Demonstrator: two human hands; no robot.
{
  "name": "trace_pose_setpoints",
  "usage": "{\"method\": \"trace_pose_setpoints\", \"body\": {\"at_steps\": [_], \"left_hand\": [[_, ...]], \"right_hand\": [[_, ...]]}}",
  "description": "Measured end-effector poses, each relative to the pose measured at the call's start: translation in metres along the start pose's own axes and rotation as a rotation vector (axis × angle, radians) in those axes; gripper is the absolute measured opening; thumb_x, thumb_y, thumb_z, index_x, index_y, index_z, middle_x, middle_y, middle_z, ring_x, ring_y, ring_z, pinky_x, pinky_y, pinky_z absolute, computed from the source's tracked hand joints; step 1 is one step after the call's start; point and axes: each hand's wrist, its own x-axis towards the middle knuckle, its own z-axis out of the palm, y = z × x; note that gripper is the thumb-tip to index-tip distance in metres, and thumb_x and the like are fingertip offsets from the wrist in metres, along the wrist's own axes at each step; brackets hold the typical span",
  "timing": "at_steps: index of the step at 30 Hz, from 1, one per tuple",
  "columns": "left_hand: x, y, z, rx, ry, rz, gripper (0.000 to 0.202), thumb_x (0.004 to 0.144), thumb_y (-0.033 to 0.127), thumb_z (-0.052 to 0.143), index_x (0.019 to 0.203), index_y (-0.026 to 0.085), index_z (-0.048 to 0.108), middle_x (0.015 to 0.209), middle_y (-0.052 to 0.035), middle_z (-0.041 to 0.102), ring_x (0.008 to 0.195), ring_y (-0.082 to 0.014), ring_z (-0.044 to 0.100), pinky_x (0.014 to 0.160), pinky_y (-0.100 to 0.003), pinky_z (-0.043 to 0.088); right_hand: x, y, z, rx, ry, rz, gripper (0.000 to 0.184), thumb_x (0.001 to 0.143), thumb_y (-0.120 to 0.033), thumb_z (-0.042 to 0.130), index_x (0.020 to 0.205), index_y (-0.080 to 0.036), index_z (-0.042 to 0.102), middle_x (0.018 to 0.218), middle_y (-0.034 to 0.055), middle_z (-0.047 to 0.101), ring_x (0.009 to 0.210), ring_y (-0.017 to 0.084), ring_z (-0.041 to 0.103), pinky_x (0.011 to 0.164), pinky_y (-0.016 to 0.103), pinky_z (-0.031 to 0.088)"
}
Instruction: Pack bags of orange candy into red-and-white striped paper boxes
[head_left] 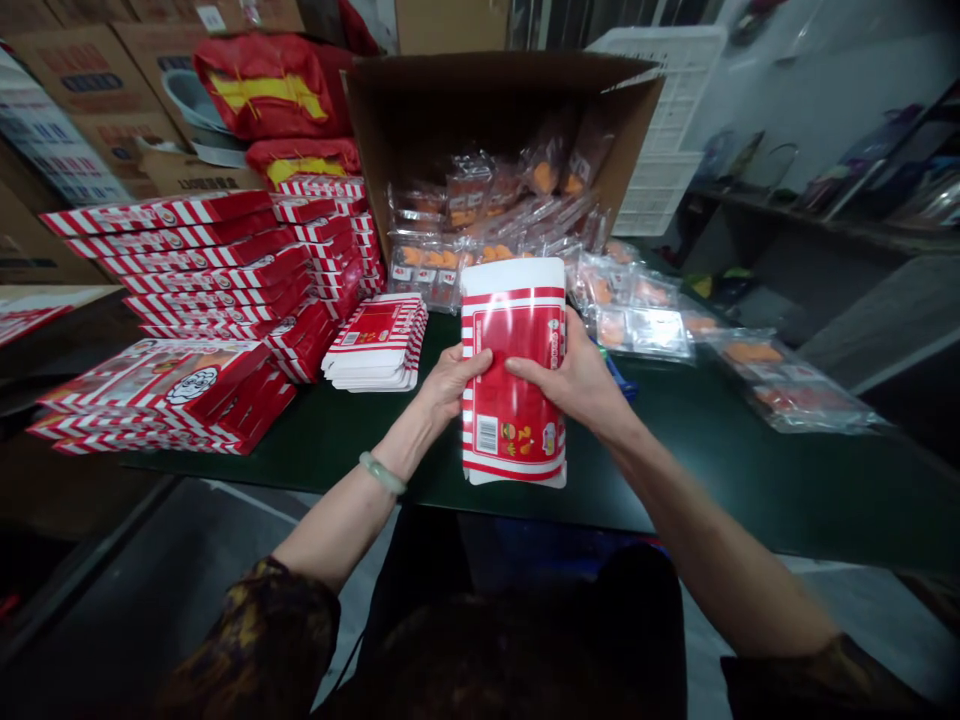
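Note:
A flat red-and-white striped carton (517, 400), with a barcode and small food pictures on its face, is held upright over the table's front part. My left hand (450, 378) grips its left edge, thumb on the front. On the right edge my right hand (577, 375) is closed too, its thumb lying across the red panel. The fingers behind the carton are hidden, and I cannot tell whether it is one blank or several together. Left of my hands lies a stack of similar flat cartons (371, 345).
Striped finished boxes (187, 390) are piled at the left. Behind my hands a large cardboard box (502, 85) lies on its side, filled with clear packets (427, 262) of orange pieces. More packets (780, 370) lie on the green table (697, 470) at right. White crates (660, 120) stand behind.

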Motion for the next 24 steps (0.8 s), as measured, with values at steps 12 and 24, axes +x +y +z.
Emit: {"method": "trace_pose_setpoints", "body": {"at_steps": [12,24], "left_hand": [[0.014,-0.011,-0.008,0.207,0.119,-0.048,0.05,0.047,0.027,0.086,0.089,0.008,0.067,0.08,-0.0093,0.073,0.066,-0.019,0.068,0.07,-0.034,0.055],[-0.026,0.0,-0.024,0.512,-0.036,0.19,0.054,0.05,0.033,0.084,0.096,0.014,0.063,0.082,-0.0034,0.07,0.072,-0.0189,0.065,0.07,-0.031,0.053]], "right_hand": [[-0.005,0.064,0.02,0.405,0.101,0.303,0.059,0.078,-0.04,0.058,0.126,-0.015,0.036,0.112,0.0147,0.063,0.083,0.021,0.066,0.073,0.039,0.056],[-0.042,0.041,0.024,0.109,0.337,-0.157,0.073,0.08,-0.026,0.062,0.143,-0.019,0.026,0.125,0.0177,0.056,0.102,0.024,0.063,0.085,0.039,0.054]]}}
